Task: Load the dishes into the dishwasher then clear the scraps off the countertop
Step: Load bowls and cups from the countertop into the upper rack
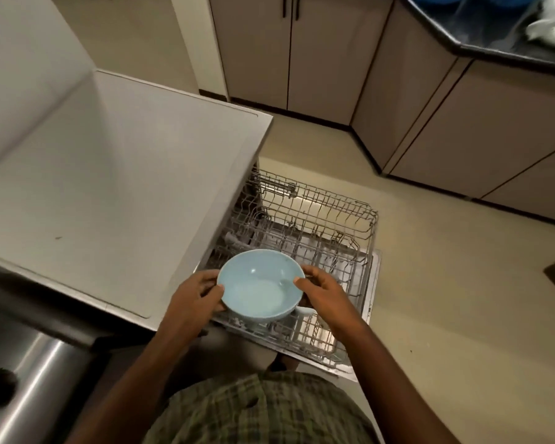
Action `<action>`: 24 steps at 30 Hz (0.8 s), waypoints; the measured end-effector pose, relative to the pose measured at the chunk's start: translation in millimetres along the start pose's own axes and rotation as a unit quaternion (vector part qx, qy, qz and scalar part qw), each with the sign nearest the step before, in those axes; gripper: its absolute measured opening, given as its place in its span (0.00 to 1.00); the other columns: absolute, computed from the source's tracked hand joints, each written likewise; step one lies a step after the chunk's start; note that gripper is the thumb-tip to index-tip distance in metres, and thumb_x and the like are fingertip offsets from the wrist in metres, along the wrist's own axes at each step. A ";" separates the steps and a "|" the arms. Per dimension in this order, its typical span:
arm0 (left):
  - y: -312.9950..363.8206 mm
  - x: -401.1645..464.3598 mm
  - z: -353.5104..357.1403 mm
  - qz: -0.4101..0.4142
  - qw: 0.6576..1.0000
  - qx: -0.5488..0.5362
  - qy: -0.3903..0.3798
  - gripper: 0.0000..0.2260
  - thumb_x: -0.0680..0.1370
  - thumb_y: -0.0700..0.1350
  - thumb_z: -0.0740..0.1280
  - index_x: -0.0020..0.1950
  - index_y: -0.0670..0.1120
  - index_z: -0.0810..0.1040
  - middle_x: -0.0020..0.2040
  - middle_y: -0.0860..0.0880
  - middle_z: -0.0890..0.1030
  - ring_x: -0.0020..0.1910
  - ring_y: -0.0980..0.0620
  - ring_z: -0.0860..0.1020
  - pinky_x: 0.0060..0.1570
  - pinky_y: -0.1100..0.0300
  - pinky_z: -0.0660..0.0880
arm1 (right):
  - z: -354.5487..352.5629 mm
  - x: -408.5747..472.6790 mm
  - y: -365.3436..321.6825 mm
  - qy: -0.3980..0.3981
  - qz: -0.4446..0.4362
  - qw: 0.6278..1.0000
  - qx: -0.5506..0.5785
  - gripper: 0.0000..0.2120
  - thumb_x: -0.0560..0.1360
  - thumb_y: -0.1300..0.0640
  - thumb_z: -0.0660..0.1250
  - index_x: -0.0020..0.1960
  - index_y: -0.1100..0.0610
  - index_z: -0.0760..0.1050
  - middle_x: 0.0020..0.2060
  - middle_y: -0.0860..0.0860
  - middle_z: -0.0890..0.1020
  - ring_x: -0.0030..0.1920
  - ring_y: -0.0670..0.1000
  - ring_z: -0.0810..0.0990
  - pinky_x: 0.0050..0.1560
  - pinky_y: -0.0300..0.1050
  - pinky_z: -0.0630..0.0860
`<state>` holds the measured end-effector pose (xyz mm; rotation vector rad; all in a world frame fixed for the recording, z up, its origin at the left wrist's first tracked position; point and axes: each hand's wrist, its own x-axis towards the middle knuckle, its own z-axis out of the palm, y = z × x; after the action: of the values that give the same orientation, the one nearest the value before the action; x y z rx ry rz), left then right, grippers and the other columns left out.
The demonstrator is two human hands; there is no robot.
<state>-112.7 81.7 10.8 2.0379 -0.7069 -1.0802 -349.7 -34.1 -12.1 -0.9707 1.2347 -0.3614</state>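
Observation:
A light blue bowl (260, 285) is held upright over the near end of the pulled-out wire dishwasher rack (330, 225). My left hand (194, 298) grips its left rim, thumb over the edge. My right hand (326, 294) grips the right rim the same way. The bowl looks empty apart from a pale film inside. The rack's wire tines hold no dishes that I can see. The open dishwasher door (375, 280) lies flat under the rack.
A white countertop (109, 187) fills the left, with a small dark speck on it. A steel sink (29, 379) sits at the lower left. Beige cabinets (334, 59) line the back and right, beside a dark counter (500, 43) holding something white. Beige floor lies to the right.

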 end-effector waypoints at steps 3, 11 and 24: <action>1.5 13.6 27.5 -0.039 0.999 0.003 -0.012 0.12 0.80 0.36 0.68 0.63 0.45 0.79 0.53 0.46 0.86 0.44 0.49 0.87 0.41 0.57 0.85 | -15.1 10.7 7.8 0.019 -0.010 0.999 -0.047 0.23 0.84 0.55 0.68 0.78 0.49 0.70 0.64 0.52 0.81 0.52 0.47 0.85 0.44 0.41 0.83; 18.3 64.9 97.9 -0.097 0.994 0.057 -0.009 0.17 0.77 0.38 0.72 0.65 0.40 0.79 0.54 0.43 0.85 0.42 0.49 0.87 0.39 0.53 0.86 | -31.8 36.4 41.6 0.004 -0.264 0.841 -0.472 0.26 0.82 0.31 0.55 0.66 0.45 0.81 0.73 0.46 0.77 0.79 0.52 0.63 0.78 0.59 0.56; 15.2 84.2 139.6 -0.058 0.984 0.120 -0.122 0.09 0.79 0.52 0.72 0.58 0.55 0.81 0.59 0.55 0.83 0.59 0.52 0.81 0.58 0.44 0.82 | -80.8 105.8 52.0 0.023 -0.139 0.806 -0.575 0.15 0.83 0.56 0.64 0.68 0.50 0.80 0.61 0.52 0.86 0.60 0.59 0.84 0.54 0.52 0.80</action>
<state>-192.0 -35.5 -71.5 2.1937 -0.8874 -1.3860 -400.6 -113.1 -119.7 -2.2113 1.3294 0.2187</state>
